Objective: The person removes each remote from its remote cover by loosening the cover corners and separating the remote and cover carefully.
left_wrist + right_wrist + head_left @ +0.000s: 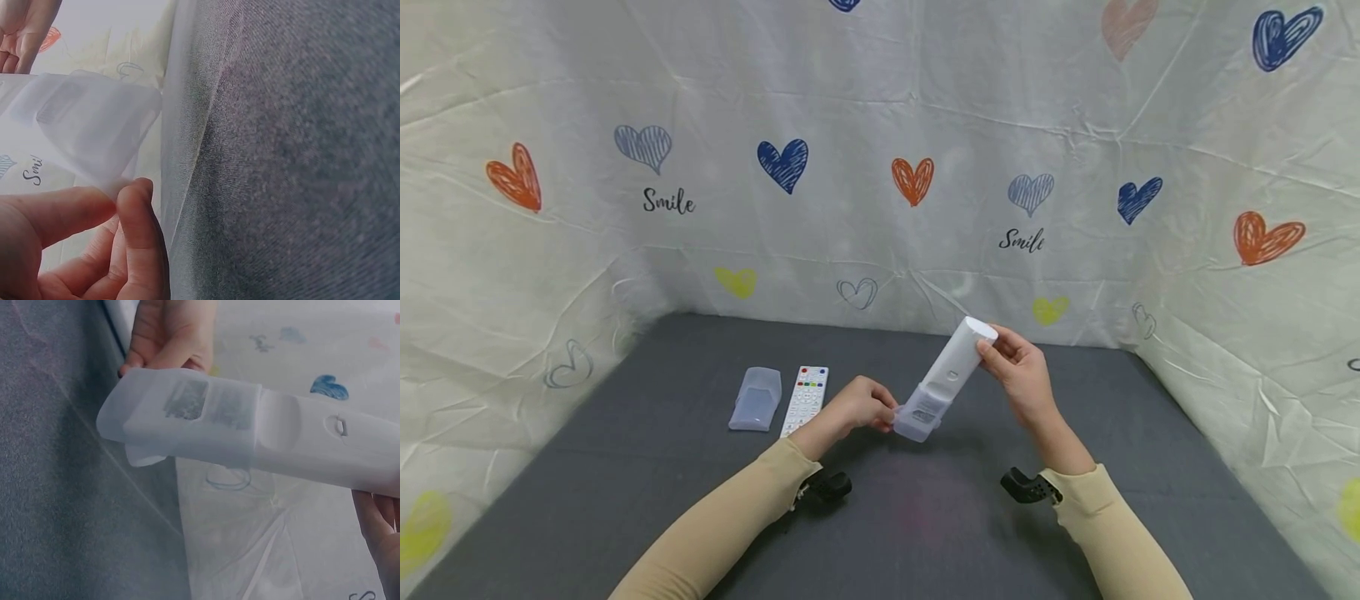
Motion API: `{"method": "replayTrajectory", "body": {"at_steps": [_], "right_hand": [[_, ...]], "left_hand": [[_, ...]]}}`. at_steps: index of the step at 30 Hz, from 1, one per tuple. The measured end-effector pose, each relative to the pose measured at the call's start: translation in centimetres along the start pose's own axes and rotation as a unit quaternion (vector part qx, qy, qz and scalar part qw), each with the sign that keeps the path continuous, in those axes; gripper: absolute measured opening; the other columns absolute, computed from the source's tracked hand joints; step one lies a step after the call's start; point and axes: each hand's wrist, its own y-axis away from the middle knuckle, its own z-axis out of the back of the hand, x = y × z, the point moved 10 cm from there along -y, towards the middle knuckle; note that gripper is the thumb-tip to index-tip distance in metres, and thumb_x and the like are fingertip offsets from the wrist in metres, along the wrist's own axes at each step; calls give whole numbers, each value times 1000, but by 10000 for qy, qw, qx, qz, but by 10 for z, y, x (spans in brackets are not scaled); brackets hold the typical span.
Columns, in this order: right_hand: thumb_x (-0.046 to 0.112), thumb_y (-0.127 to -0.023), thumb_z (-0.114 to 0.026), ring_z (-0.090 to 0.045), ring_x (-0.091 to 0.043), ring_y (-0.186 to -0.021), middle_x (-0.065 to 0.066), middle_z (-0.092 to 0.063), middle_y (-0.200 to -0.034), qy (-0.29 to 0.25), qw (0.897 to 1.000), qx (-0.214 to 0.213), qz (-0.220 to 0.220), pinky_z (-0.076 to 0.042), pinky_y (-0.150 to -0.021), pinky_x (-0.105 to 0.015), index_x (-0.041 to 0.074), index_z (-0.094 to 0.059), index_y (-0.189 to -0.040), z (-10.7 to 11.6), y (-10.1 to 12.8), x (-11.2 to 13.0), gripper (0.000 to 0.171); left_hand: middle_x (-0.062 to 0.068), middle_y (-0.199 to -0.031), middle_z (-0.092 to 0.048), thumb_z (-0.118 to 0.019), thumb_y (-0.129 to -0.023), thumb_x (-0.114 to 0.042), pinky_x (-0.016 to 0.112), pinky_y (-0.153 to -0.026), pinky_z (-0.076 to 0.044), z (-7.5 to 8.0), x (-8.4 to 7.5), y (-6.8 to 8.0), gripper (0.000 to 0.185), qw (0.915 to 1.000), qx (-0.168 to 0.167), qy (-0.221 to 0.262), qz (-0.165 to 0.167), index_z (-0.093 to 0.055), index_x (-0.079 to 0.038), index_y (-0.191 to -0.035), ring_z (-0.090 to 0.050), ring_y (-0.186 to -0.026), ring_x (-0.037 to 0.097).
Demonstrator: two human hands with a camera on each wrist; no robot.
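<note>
A white remote control (958, 358), its back with the battery cover facing the head camera, is held tilted above the table. My right hand (1021, 371) grips it near its upper end, thumb on one side and fingers behind. Over its lower end sits a translucent silicone cover (150, 415), which reaches only partway up the remote. With thumb and forefinger my left hand (94, 244) pinches the edge of this cover at its lower left corner. Through the cover a label shows dimly in the right wrist view.
On the grey table (647, 500), left of the hands, lies another white remote (806, 396) with its buttons up, partly behind the left forearm. Beside it is a second translucent cover (756, 400). A white cloth wall (850, 233) printed with hearts stands behind.
</note>
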Motion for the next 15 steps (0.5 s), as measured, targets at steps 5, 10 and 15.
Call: {"method": "replayTrajectory", "body": {"at_steps": [5,10,15], "right_hand": [[10,-91,-63,-63,-8,-93,3,-63,-99,35,9999,141,-26,-56,-81,-23,-7,-51,-127,1,0,0,42],[15,-90,-64,-62,-8,-94,3,-63,-101,-16,9999,140,-28,-55,-82,-23,-4,-52,-127,5,-1,1,43],[14,-91,-64,-63,-9,-94,3,-64,-102,-133,9998,141,-42,-55,-82,-23,0,-54,-125,10,0,0,39]], "left_hand": [[15,-85,-67,-63,-79,9,29,-59,-58,-1,3,-3,8,9999,-28,131,82,-68,6,-85,-61,-58,14],[18,-91,-65,-61,-83,7,33,-63,-59,-1,3,-6,9,9987,-31,490,152,-66,6,-90,-63,-62,17],[19,-93,-65,-61,-84,6,35,-66,-60,0,3,-6,10,9964,-63,832,122,-66,7,-93,-65,-63,18]]}}
